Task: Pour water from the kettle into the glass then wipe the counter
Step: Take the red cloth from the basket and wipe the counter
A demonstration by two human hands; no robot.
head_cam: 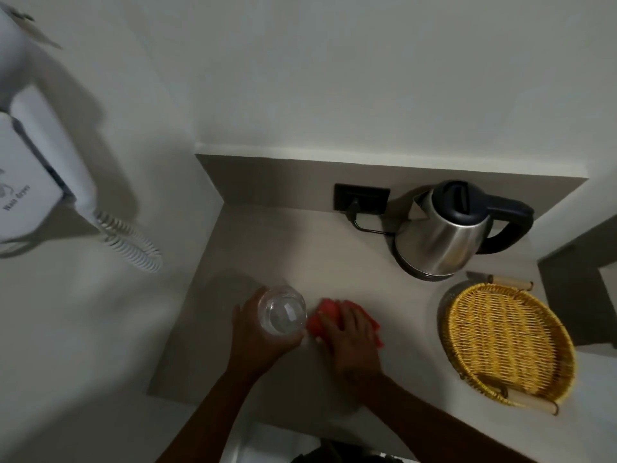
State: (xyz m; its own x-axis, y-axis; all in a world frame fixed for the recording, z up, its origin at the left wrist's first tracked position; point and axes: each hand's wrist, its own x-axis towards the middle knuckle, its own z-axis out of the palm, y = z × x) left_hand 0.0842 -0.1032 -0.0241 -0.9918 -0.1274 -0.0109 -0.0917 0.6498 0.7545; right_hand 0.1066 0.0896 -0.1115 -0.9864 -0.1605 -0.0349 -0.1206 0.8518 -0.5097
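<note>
Our left hand (257, 332) wraps around the clear drinking glass (283, 310), fingers curled about its wall, so that hand is closed on it. Our right hand (350, 332) lies flat, fingers spread and pressing down on a crumpled red cloth (325, 314) that touches the worktop (267, 242) just beside the glass. Both sit near the front edge of the worktop, towards its left side.

We judge the wiping step to be in hand: the stainless electric kettle (444, 235) stands on its base near the back right corner, lid shut, spout turned left, its cord running to the black wall socket (362, 198). Neither hand is near it.

The glass seems to hold water, going by the bright reflections inside, though how full it is we cannot tell from above. The woven wicker tray (507, 342) at the right edge holds nothing we can see.

The next move likely calls for keeping the glass steady or lifted clear while the cloth sweeps the spot beneath and around it, with even downward pressure and care not to knock the rim and spill.
</note>
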